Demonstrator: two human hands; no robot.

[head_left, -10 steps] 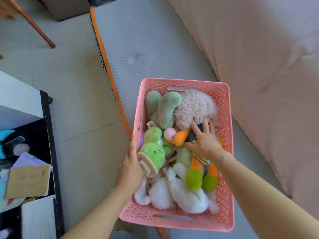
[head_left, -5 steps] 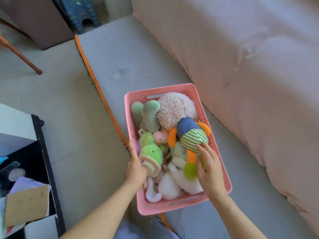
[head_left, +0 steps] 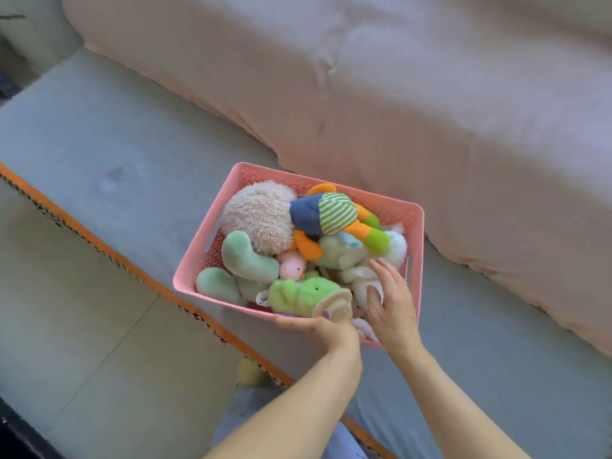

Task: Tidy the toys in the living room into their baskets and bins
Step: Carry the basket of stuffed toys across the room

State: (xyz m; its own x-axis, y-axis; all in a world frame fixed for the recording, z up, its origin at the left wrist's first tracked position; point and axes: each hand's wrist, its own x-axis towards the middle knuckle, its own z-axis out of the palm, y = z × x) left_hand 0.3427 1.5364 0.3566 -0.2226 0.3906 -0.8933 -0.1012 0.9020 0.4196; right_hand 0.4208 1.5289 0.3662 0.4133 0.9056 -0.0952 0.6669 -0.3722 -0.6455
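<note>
A pink perforated basket point(head_left: 387, 202) stands on the grey rug, packed with plush toys. A striped doll with orange arms and green feet point(head_left: 334, 213) lies on top at the far side, next to a beige fluffy plush point(head_left: 258, 217). A bright green plush point(head_left: 298, 293) hangs over the near rim. My left hand point(head_left: 321, 327) grips that near rim just below the green plush. My right hand point(head_left: 392, 309) rests with relaxed fingers on a white plush point(head_left: 361, 279) at the basket's near right corner.
A large pink sofa cushion point(head_left: 430, 94) lies right behind and to the right of the basket. The grey rug point(head_left: 99, 144) has an orange border point(head_left: 132, 266), with pale tiled floor point(head_left: 82, 326) to its left. My knees point(head_left: 238, 409) are at the bottom.
The basket has turned and now sits closer to the sofa. My right hand came off the striped doll and moved back onto the white plush. My left hand slid along the rim.
</note>
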